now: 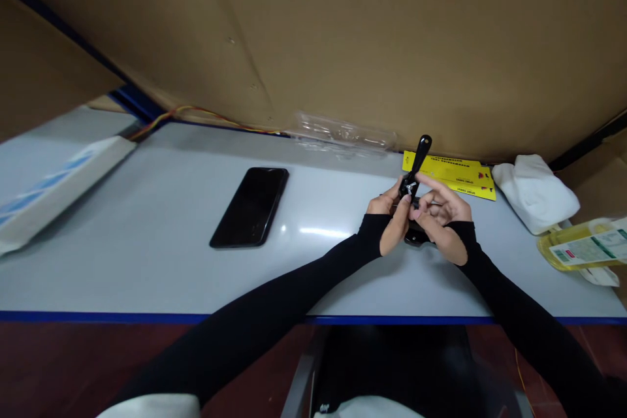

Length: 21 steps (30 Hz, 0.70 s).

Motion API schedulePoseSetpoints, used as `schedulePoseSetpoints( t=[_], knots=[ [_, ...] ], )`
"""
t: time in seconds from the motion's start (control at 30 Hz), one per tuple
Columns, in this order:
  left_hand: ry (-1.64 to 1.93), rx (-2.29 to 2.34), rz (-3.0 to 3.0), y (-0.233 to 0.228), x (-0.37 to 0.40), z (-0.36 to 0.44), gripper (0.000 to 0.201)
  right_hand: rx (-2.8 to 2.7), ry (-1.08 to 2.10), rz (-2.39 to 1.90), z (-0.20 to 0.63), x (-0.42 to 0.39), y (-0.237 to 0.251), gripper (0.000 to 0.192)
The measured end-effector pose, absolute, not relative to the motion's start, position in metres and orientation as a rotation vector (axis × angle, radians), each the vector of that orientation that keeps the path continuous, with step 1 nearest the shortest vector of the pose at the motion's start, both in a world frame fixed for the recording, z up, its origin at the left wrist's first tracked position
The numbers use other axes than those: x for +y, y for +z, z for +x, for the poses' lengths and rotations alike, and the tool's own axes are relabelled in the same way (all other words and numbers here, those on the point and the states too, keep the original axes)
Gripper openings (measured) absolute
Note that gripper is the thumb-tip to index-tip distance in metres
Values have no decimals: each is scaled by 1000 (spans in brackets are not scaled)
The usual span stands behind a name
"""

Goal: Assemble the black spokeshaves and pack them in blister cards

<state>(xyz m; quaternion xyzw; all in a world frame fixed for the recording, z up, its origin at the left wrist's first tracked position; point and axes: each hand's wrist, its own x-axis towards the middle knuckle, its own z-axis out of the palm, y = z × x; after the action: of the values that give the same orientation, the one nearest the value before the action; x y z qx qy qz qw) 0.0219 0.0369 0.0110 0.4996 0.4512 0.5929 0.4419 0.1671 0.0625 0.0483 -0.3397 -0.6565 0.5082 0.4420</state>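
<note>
The left hand (pixel 390 217) gripped the tool (pixel 416 166) low down, its handle (pixel 422 153) slanting away toward the panel (pixel 392 32), the right hand (pixel 445 219) just beside, fingers half-curled, their hold unclear to me.

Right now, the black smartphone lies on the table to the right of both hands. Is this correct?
Only the side is wrong. The head view shows the black smartphone on the table, to the left of the left hand and right hand.

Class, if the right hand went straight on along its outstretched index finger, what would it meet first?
Probably the black tool in the left hand; the right hand may already touch it, but depth is unclear.
</note>
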Motion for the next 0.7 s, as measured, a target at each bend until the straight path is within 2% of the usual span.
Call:
schedulePoseSetpoints(
  t=[0.1, 0.2, 0.33, 0.37, 0.47, 0.5, 0.6, 0.7],
  knots=[
    [1435, 1208, 1288, 13, 34, 22, 56, -1715, 1285, -716, 169, 61, 54, 13],
    [1404, 1201, 1284, 16, 33, 22, 50, -1671, 1210, -772, 168, 60, 55, 11],
    [1469, 1100, 1216, 15, 36, 23, 47, -1619, 1196, -888, 166, 62, 51, 53],
    [1471, 1095, 1210, 15, 37, 23, 47, -1652, 1201, -886, 166, 62, 50, 52],
    [1454, 1112, 1238, 14, 37, 23, 45, -1726, 1152, -804, 168, 62, 47, 14],
    [1448, 1115, 1249, 15, 36, 23, 43, -1716, 1124, -782, 168, 62, 47, 11],
    [1448, 1097, 1255, 15, 35, 23, 45, -1618, 1095, -838, 166, 62, 45, 15],
    [1439, 1119, 1257, 13, 35, 22, 54, -1510, 1111, -1009, 161, 65, 45, 43]
  ],
)
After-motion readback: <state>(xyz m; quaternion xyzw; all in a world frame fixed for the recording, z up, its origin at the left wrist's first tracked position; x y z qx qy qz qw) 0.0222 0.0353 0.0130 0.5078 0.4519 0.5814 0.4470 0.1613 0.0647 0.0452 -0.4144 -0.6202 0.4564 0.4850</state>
